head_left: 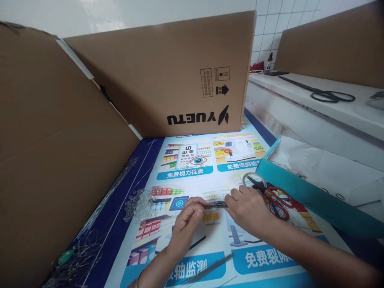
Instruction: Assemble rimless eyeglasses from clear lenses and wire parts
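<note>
My right hand [249,208] is closed around a pair of pliers [218,204], whose metal jaws point left. Fingers pinched, my left hand [186,224] meets the tip of the jaws. What it holds there is too small to make out. Left of my hands lies a loose heap of clear beads [136,206] on the printed sheet [198,236]. Red-handled scissors [277,204] and a round ring-shaped roll [254,181] sit just beyond my right hand. Several thin straight wires [208,271] lie in front of me.
Cardboard panels [144,84] stand at the back and left. At right is a teal-sided box [300,200] with small rings and clear plastic inside. Tangled wires [75,264] lie at lower left. Large black scissors [330,95] rest on the white ledge [303,90].
</note>
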